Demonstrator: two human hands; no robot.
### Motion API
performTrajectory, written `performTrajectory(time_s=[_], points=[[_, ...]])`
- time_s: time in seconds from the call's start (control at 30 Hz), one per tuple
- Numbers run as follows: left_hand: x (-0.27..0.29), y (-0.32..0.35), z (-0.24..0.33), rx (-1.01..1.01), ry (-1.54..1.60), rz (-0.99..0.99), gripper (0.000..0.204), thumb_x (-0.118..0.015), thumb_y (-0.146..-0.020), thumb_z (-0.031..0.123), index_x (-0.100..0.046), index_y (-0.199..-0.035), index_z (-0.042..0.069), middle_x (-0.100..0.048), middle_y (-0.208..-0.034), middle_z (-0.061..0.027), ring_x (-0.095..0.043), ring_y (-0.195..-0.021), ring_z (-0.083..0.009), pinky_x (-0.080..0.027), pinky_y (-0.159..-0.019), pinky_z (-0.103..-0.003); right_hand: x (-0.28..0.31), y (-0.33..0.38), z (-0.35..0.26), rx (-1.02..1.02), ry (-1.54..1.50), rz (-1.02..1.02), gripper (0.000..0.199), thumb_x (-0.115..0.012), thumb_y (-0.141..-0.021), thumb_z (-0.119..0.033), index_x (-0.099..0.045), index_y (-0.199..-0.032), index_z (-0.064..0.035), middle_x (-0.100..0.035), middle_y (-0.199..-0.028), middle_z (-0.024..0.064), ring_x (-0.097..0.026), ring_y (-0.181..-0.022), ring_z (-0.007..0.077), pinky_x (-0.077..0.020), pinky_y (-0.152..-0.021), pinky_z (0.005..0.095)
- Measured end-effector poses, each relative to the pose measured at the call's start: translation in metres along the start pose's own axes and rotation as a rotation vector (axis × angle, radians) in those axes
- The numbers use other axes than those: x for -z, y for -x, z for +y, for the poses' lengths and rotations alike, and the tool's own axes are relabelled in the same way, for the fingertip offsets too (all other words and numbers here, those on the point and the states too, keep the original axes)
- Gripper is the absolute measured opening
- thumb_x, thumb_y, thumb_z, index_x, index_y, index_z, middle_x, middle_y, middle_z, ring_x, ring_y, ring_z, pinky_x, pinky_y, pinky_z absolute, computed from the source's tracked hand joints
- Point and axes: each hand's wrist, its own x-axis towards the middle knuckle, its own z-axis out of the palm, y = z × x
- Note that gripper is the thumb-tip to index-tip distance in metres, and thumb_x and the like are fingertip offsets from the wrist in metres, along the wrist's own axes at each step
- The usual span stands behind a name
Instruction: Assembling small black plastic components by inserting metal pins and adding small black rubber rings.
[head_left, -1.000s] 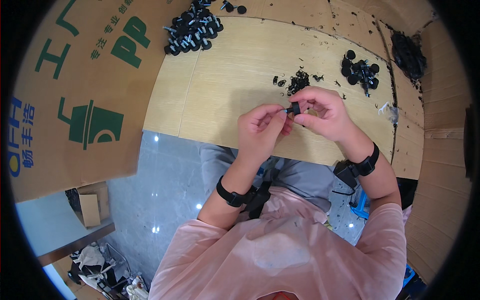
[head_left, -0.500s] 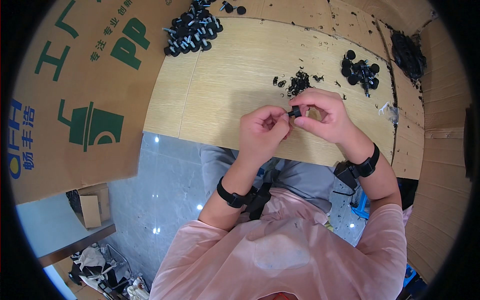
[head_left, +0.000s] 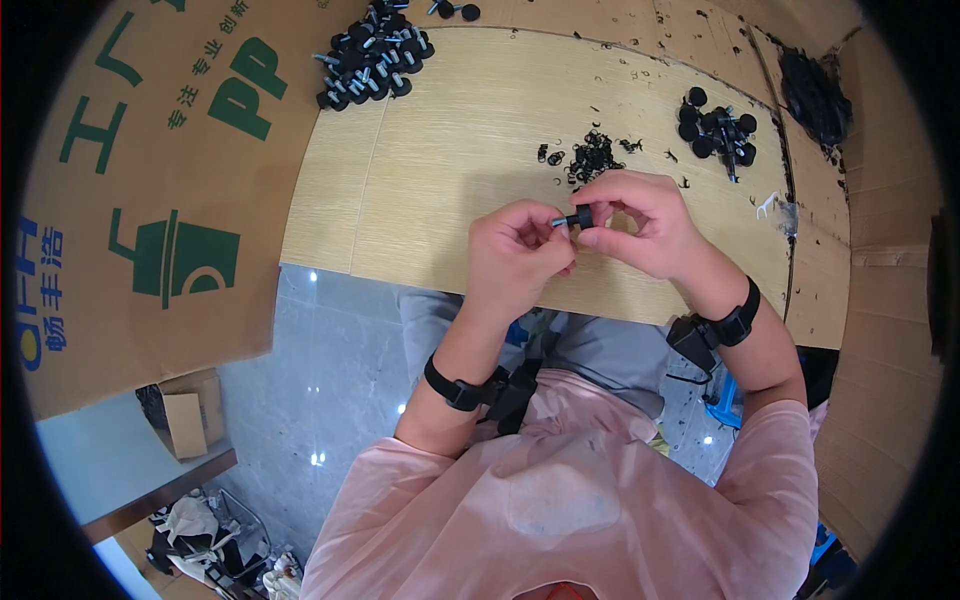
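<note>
Your right hand [head_left: 648,225] pinches the head of a black-headed bolt [head_left: 585,217] between thumb and forefinger; these fingers are closed down to the width of the head. The bolt is located between your two hands, over the near part of the surface [head_left: 440,130], with its shank pointing toward your left. Your left hand [head_left: 510,255] is positioned at the metal end of the shank, thumb and forefinger nearly together; you cannot tell from this view whether they grip the shank.

Just beyond your right fingers, note the heap of small black rings [head_left: 593,160], with loose pieces around it. Farther right, locate the smaller cluster of bolts [head_left: 718,130]. At the far left, locate the larger pile of bolts [head_left: 372,60], beside the cardboard box [head_left: 235,185] with green printing. A black strap [head_left: 460,393] encircles your left forearm; a second strap [head_left: 738,322] encircles your right.
</note>
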Motion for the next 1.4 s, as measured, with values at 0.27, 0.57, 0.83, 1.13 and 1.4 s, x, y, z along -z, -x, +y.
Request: performTrajectory(time_s=[0.27, 0.57, 0.83, 1.13, 1.4], points=[[-0.002, 0.002, 0.0, -0.028, -0.026, 0.027, 0.005, -0.059, -0.082, -0.006, -0.061, -0.087, -0.005, -0.064, -0.072, -0.0085, -0.063, -0.059, -0.0121, -0.054, -0.052, -0.024, -0.003, 0.002, 0.0, -0.034, -0.04, 0.016, 0.029, -0.078, -0.072, -0.007, -0.066, -0.097, -0.0018, -0.062, -0.074, 0.005, -0.06, -0.063, 0.0107, -0.0476, -0.06, 0.0222], [0.001, 0.007, -0.002, -0.088, 0.009, -0.087, 0.01, -0.06, -0.084, -0.005, -0.062, -0.093, -0.003, -0.064, -0.077, -0.0051, -0.06, -0.066, -0.0081, -0.049, -0.058, -0.021, 0.0, 0.004, 0.0, -0.27, -0.487, -0.01, 0.024, -0.072, -0.077, -0.005, -0.064, -0.099, -0.0014, -0.059, -0.076, -0.001, -0.053, -0.068, 0.0044, -0.0428, -0.062, 0.0202], [0.006, 0.014, -0.001, -0.132, -0.215, -0.179, 0.004, -0.06, -0.082, -0.003, -0.063, -0.084, -0.002, -0.06, -0.074, -0.0015, -0.054, -0.064, -0.0059, -0.042, -0.056, -0.02, 0.006, 0.001, 0.002, -0.16, -0.44, -0.151, 0.019, -0.068, -0.079, -0.011, -0.067, -0.095, -0.0003, -0.057, -0.076, -0.0004, -0.048, -0.066, 0.0064, -0.0366, -0.058, 0.0222], [0.013, 0.009, -0.006, -0.227, -0.101, -0.118, 0.006, -0.053, -0.075, -0.005, -0.057, -0.074, 0.0, -0.053, -0.064, 0.0018, -0.045, -0.056, -0.0031, -0.033, -0.049, -0.02, 0.011, -0.002, 0.002, -0.013, -0.208, -0.199, 0.021, -0.066, -0.076, -0.008, -0.068, -0.096, -0.0033, -0.055, -0.074, 0.0016, -0.044, -0.062, 0.01, -0.0344, -0.055, 0.0238], [0.013, 0.011, -0.006, -0.233, 0.02, -0.191, 0.005, -0.052, -0.073, -0.005, -0.053, -0.07, 0.0, -0.048, -0.063, 0.0006, -0.04, -0.056, -0.006, -0.03, -0.05, -0.023, 0.016, -0.003, 0.004, -0.056, -0.272, 0.043, 0.022, -0.065, -0.078, -0.008, -0.066, -0.098, -0.0012, -0.053, -0.078, 0.0009, -0.042, -0.065, 0.0087, -0.0327, -0.058, 0.0222]])
